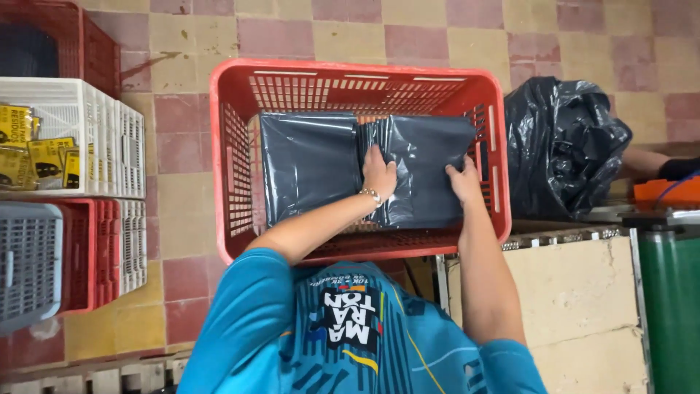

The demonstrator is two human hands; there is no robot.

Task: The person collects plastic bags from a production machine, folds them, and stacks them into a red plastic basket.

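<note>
Both hands are pressing flat on the right stack of folded grey bags (430, 157) inside the red crate (233, 109) — left hand (379, 175) and right hand (464, 181), fingers spread and gripping nothing. It seems good to be pushing evenly — so the edges are staying aligned with the left stack (310, 164).

Both hands, left hand (379, 174) and right hand (464, 181), press folded dark bags (426, 157) inside a red crate (233, 95).

A floor of worn red and cream square tiles (182, 66) carries everything. At its centre sits a red slatted plastic crate (233, 146). At nine o'clock stands a white plastic crate (109, 138), a grey one (29, 255) below it. At three o'clock slumps a crumpled black plastic bag (561, 138).
</note>
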